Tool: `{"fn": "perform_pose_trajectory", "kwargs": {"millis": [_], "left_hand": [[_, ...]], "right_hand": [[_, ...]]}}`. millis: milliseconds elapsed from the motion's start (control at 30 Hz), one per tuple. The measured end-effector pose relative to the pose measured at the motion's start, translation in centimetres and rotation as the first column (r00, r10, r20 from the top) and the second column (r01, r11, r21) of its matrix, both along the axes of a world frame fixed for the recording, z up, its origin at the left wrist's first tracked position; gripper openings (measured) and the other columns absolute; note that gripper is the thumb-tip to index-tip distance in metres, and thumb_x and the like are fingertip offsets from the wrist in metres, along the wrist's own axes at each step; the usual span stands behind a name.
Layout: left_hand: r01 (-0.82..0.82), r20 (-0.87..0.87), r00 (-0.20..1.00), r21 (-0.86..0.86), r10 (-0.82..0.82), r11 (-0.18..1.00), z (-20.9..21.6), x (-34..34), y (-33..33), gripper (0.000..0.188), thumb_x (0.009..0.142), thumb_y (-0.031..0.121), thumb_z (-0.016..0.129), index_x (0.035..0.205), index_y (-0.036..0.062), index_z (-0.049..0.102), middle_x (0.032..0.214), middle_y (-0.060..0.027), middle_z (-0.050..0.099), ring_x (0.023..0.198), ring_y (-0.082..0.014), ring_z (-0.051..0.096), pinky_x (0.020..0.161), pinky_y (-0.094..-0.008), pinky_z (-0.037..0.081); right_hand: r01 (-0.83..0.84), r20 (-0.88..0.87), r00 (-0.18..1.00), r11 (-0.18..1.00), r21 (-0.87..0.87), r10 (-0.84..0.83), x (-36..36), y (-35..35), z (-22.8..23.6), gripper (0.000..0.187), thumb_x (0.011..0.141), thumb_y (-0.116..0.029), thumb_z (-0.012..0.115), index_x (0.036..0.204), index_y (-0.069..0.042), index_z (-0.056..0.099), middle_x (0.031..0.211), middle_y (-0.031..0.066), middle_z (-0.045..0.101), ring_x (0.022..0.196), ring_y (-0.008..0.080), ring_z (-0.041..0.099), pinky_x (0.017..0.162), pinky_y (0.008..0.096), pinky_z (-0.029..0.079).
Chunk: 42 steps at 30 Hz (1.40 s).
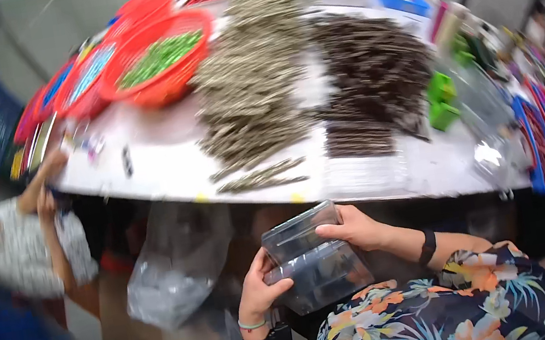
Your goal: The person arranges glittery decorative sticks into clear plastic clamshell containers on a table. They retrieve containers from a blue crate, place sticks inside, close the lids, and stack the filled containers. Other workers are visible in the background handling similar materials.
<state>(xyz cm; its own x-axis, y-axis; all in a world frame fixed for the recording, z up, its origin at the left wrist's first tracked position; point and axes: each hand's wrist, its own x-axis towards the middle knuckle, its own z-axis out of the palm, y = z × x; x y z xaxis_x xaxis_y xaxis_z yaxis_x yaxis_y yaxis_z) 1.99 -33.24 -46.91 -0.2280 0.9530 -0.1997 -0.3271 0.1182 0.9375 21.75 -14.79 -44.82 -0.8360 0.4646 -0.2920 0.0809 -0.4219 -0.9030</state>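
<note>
A clear plastic case point(317, 263) with its hinged lid folded open is held over my lap, just off the table's front edge. My left hand point(260, 287) grips its left side, thumb on top. On the upper right side, my right hand point(356, 226) closes round the rim with the thumb laid over it. Beyond the edge lies a clear tray point(365, 174), with a row of dark brown sticks point(359, 139) at its far side. To its left rest a few loose greyish-tan sticks point(263, 176). Motion blur hides what exactly the sticks are.
A large heap of tan sticks point(251, 65) and a dark brown heap point(369, 60) cover the white table point(162, 156). A red basket point(162, 91) holds green pieces. Green holders point(442, 102) stand right. A person point(30, 232) works at left; a plastic bag point(172, 280) hangs below the edge.
</note>
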Motion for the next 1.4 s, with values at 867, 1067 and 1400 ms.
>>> {"fn": "perform_pose_trajectory", "kwargs": {"millis": [867,1067,1400], "left_hand": [[0.269,-0.542,0.834,0.237,-0.103,0.934,9.1,21.6,19.7,0.025,0.104,0.021,0.052,0.109,-0.0014,0.062,0.083,0.0023,0.051,0.073,-0.009,0.043,0.068,-0.0262,0.038],[0.483,-0.603,0.721,0.086,-0.34,0.871,10.1,26.0,19.9,0.025,0.101,0.017,0.053,0.115,-0.004,0.058,0.095,-0.0062,0.061,0.085,-0.0139,0.053,0.078,-0.0299,0.045],[0.608,-0.281,0.745,-0.088,-0.606,0.789,8.2,27.4,19.6,0.049,0.089,0.025,0.07,0.127,-0.0036,0.057,0.114,-0.0075,0.064,0.101,-0.0146,0.058,0.091,-0.0293,0.046]], "right_hand": [[0.889,-0.398,0.203,0.339,-0.307,-0.894,24.4,2.4,5.7,0.047,0.106,-0.043,0.048,0.127,-0.002,0.055,0.116,0.0065,0.064,0.103,0.0141,0.061,0.09,0.0313,0.051],[0.927,-0.372,0.17,0.276,-0.253,-0.913,26.8,0.3,5.6,0.06,0.103,-0.054,0.046,0.131,-0.002,0.054,0.118,0.0063,0.064,0.105,0.0147,0.062,0.089,0.0315,0.052],[0.84,-0.3,0.206,0.326,-0.434,-0.931,30.2,-2.3,3.0,0.046,0.105,-0.046,0.047,0.13,-0.007,0.052,0.118,0.003,0.061,0.105,0.0107,0.059,0.092,0.0305,0.05]]}}
